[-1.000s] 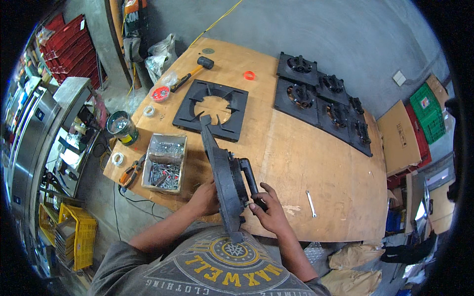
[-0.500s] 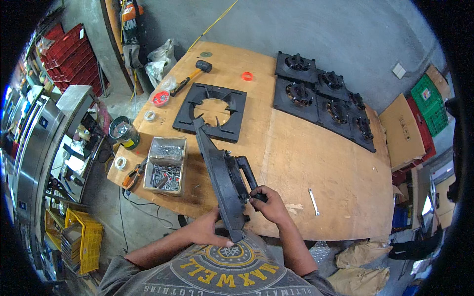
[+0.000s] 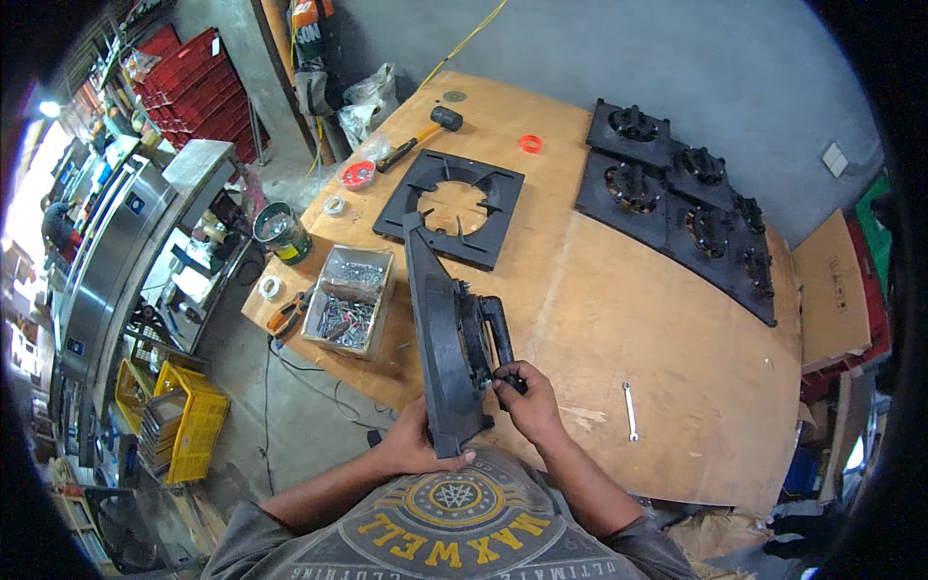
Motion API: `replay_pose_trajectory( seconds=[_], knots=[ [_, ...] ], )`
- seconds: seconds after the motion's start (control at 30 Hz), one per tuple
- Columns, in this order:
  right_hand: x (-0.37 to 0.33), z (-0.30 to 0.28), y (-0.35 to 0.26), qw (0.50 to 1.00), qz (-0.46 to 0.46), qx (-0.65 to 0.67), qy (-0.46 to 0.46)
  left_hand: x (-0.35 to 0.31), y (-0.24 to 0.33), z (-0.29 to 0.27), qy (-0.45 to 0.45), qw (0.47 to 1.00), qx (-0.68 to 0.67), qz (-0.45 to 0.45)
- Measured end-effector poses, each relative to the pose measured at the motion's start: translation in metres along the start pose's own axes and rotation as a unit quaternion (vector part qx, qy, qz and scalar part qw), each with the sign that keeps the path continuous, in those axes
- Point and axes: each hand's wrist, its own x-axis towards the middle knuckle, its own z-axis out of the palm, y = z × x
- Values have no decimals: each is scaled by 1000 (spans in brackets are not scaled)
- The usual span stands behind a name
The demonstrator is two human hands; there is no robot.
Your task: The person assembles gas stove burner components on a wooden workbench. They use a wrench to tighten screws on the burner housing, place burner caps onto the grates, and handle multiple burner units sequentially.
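A black square stove grate [image 3: 437, 358] stands tilted on edge in front of my body, over the near side of the wooden table [image 3: 619, 300]. My left hand [image 3: 414, 443] is closed on its lower end, thumb at the bottom corner. On the grate's right face is a round black burner part with a bent black tube [image 3: 497, 327]. My right hand [image 3: 530, 401] has its fingers wrapped round the lower end of that tube. Beyond, a second black grate [image 3: 396, 205] with a round opening lies flat on the table.
A divided box [image 3: 387, 300] of screws sits left of the held grate, beside orange-handled pliers [image 3: 288, 314]. A mallet [image 3: 416, 142], red dish [image 3: 357, 175] and dark bucket [image 3: 280, 232] are farther off. Several burner grates [image 3: 628, 198] lie at far right; a wrench [image 3: 630, 411] lies nearer.
The whole view has shifted, so the table items appear farther right. The held grate stands slightly more upright. Both hands keep their holds.
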Motion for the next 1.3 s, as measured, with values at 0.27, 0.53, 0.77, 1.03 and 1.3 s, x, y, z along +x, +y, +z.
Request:
replay_pose_trajectory(
  seconds=[0.27,0.53,0.77,1.03,1.3],
  knots=[
    [-30,2,17,998,-18,37,-48,-21,4,26,94,987,-117,-60],
    [-21,-16,35,988,-85,-41,-124,-21,-26,59,177,977,-64,-99],
    [-15,-27,43,973,-184,-73,-116,-20,-31,70,220,972,-17,-75],
    [-18,-24,21,977,-180,-61,-101,-22,-16,60,199,975,-27,-90],
    [-14,-21,9,981,-165,-91,-42,-21,-21,58,183,978,-24,-95]
  ],
)
